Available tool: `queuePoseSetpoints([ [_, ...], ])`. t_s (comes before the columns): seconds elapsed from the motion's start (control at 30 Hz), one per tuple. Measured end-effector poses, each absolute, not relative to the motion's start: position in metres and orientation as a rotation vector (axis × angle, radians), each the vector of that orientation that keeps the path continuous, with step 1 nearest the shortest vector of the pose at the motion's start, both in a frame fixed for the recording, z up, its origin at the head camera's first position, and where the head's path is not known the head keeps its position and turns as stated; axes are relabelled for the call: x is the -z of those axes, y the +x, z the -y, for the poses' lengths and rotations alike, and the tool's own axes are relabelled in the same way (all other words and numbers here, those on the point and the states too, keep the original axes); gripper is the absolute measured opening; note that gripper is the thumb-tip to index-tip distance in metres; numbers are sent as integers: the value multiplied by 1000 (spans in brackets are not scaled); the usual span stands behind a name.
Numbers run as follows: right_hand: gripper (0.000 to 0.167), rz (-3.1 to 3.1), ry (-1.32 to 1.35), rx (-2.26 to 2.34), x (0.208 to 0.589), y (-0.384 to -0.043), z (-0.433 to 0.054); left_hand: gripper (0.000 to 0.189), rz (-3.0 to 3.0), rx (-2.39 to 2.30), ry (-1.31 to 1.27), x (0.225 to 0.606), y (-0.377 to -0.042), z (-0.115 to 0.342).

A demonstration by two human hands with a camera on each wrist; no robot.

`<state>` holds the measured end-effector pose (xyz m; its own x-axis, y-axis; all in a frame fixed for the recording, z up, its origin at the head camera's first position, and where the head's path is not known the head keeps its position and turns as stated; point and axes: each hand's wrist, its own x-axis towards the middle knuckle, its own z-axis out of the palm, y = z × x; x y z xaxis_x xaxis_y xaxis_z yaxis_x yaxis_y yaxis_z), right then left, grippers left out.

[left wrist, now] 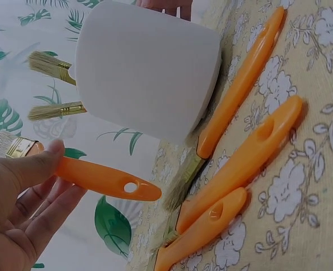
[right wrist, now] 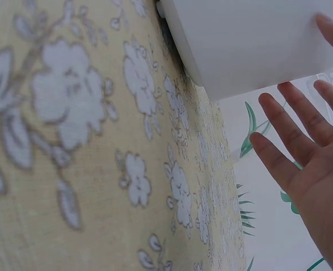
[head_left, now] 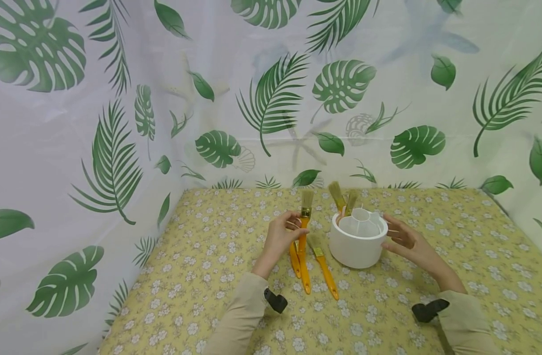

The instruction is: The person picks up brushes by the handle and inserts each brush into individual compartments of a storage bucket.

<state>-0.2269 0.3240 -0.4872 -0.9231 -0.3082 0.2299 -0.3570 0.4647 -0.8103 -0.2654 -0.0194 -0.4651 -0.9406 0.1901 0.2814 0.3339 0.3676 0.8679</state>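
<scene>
My left hand (head_left: 280, 236) pinches an orange-handled paintbrush (left wrist: 107, 179) between thumb and fingers, bristles up in the head view, to the left of a round white divided holder (head_left: 356, 250). Two more paintbrushes stand in the holder with pale bristles (left wrist: 51, 66) upward; their lower parts are hidden inside it. My right hand (head_left: 410, 244) is at the holder's right side, fingers fairly straight and spread, fingertips right at the wall in the right wrist view. Below the left hand, three paintbrushes (head_left: 327, 276) lie on the flowered cloth, two of them close together.
A yellow cloth with white flowers (head_left: 200, 296) covers the table. White sheeting with green leaf prints (head_left: 235, 108) hangs behind the table and along its left side. Each sleeve has a black wrist mount (head_left: 275, 300) at the cuff.
</scene>
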Motion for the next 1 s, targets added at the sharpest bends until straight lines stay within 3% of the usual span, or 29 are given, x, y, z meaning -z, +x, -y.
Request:
queuePoseSetpoints([
  [1.0,57,2667,565,-1546,485,-224,-326,32,2453,1656,-510,456,-266,10],
])
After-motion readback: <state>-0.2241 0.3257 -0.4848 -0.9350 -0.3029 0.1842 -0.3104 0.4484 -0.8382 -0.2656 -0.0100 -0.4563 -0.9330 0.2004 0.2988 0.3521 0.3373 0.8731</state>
